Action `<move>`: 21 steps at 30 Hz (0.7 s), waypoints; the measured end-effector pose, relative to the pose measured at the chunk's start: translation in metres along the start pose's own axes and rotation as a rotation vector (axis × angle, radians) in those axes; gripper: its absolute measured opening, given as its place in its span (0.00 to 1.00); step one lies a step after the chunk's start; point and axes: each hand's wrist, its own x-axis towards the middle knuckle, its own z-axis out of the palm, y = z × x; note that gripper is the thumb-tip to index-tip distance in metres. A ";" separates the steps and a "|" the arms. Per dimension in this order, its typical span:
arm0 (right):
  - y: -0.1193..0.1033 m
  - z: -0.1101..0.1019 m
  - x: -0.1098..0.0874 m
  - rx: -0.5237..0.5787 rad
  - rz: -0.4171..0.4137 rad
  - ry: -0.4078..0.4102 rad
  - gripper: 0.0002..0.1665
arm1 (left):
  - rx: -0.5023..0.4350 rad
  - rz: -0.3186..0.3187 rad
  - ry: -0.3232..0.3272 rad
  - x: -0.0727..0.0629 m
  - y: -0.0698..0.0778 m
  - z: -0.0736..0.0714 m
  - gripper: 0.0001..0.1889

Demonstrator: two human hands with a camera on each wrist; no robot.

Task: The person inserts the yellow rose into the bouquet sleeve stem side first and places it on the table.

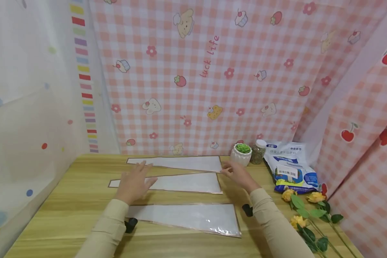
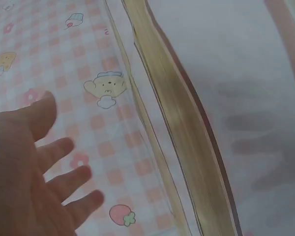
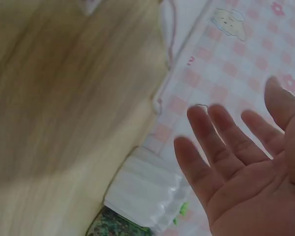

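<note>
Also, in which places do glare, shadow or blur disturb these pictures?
Head view: bright glare near the right end of the closest white strip; left wrist view: dim finger-shaped marks, shadow or reflection, on a broad white strip; right wrist view: wide soft shadow and blurred grain on the wooden table.

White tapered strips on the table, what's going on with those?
Three white tapered strips lie on the wooden table, wide ends to the right. A person's left hand is over the far strip and middle strip, the right hand near their wide ends. Neither grips anything; whether either touches the strips is unclear. Yellow roses lie farther right.
</note>
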 end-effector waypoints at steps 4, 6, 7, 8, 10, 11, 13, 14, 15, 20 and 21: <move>0.009 0.005 0.004 -0.024 0.004 -0.127 0.26 | -0.026 -0.033 -0.042 0.001 0.005 0.005 0.32; 0.012 0.009 0.006 -0.043 0.017 -0.213 0.29 | -0.030 -0.064 -0.071 0.001 0.006 0.007 0.33; 0.014 0.011 0.006 -0.053 0.016 -0.251 0.30 | -0.028 -0.079 -0.085 0.002 0.006 0.008 0.33; 0.015 0.013 0.007 -0.064 0.012 -0.281 0.32 | -0.027 -0.091 -0.099 0.002 0.007 0.009 0.33; 0.017 0.016 0.008 -0.094 -0.012 -0.316 0.34 | -0.014 -0.102 -0.140 0.002 0.007 0.011 0.33; 0.017 0.017 0.009 -0.110 -0.019 -0.323 0.35 | -0.011 -0.103 -0.160 0.002 0.007 0.012 0.32; 0.015 0.019 0.009 -0.145 -0.038 -0.328 0.36 | 0.007 -0.095 -0.203 0.001 0.006 0.013 0.31; 0.014 0.019 0.009 -0.162 -0.035 -0.335 0.36 | 0.012 -0.089 -0.225 0.001 0.006 0.013 0.30; 0.013 0.019 0.009 -0.174 -0.024 -0.344 0.37 | 0.012 -0.086 -0.248 0.000 0.006 0.013 0.29; 0.008 0.019 0.004 -0.222 0.048 -0.393 0.36 | -0.016 -0.084 -0.317 -0.004 0.006 0.013 0.27; 0.008 0.019 0.003 -0.221 0.049 -0.393 0.35 | -0.019 -0.082 -0.320 -0.004 0.007 0.013 0.27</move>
